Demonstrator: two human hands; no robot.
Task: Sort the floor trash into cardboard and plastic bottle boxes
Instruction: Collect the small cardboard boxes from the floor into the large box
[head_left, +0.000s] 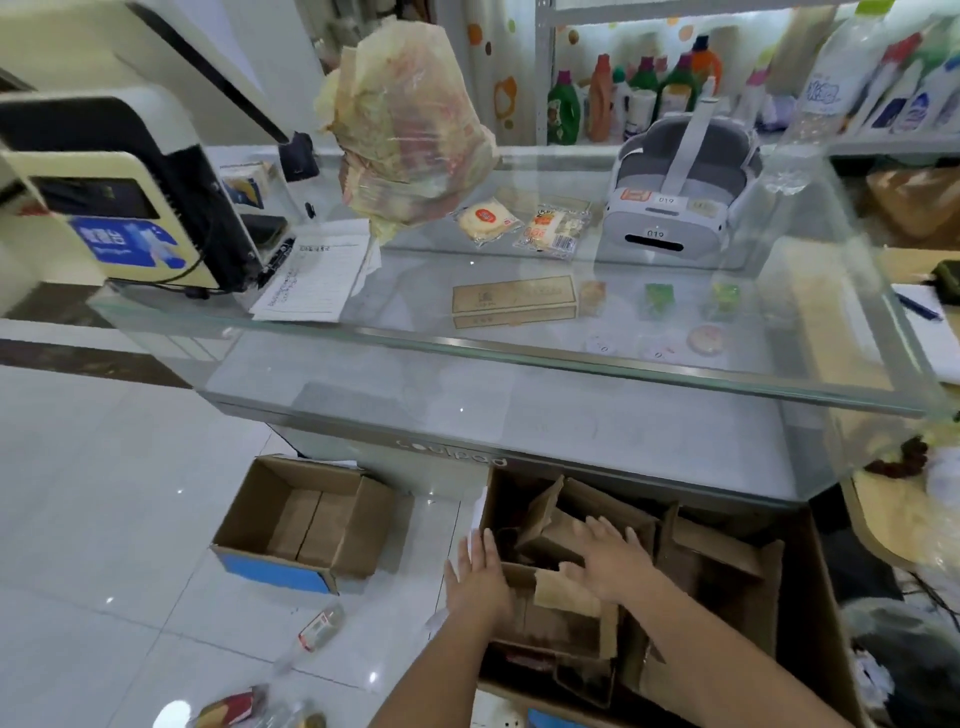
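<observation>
Glass counter (519, 358) ahead; empty box (275, 571), bottle (319, 630) on floor (104, 519); left hand (480, 577), right hand (615, 561) spread flat on cardboard (563, 592).

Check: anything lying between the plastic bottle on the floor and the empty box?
Nothing visible. Only bare floor tile separates the plastic bottle from the empty box, whose top is open and whose blue wall faces the bottle. The left hand and right hand both rest on cardboard pieces in the full box.
</observation>
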